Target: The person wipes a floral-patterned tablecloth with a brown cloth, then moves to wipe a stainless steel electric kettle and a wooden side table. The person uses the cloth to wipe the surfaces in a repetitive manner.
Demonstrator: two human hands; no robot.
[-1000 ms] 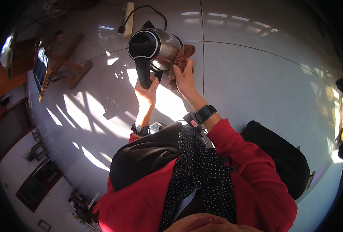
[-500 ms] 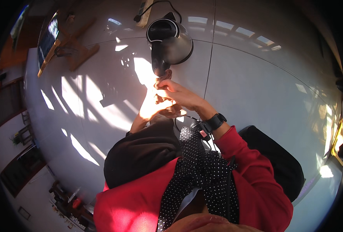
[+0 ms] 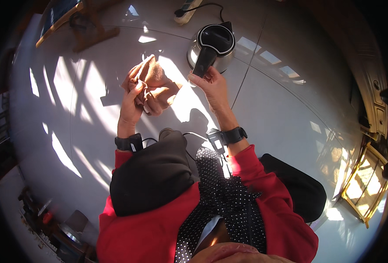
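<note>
A steel kettle with a black lid [image 3: 218, 37] stands upright on the tiled floor. My right hand [image 3: 209, 85] is closed on the lower end of its black handle [image 3: 204, 61]. My left hand [image 3: 131, 98] grips a crumpled brown cloth [image 3: 156, 76], held out to the left of the kettle in patchy sunlight. A black cord [image 3: 211, 4] runs from behind the kettle to a pale power strip [image 3: 186, 14]. Dark watch-like devices circle both my wrists.
A wooden folding frame [image 3: 89, 30] stands at the upper left. A pale cabinet [image 3: 375, 101] lines the right, with a yellow wooden frame [image 3: 362, 184] below it. My dark-trousered knee [image 3: 299, 184] is on the right. Furniture [image 3: 40, 210] lines the lower left.
The cloth has passed from my right hand to my left, which has moved leftward off the handle. My right hand now grips the handle, and the kettle is turned slightly.
</note>
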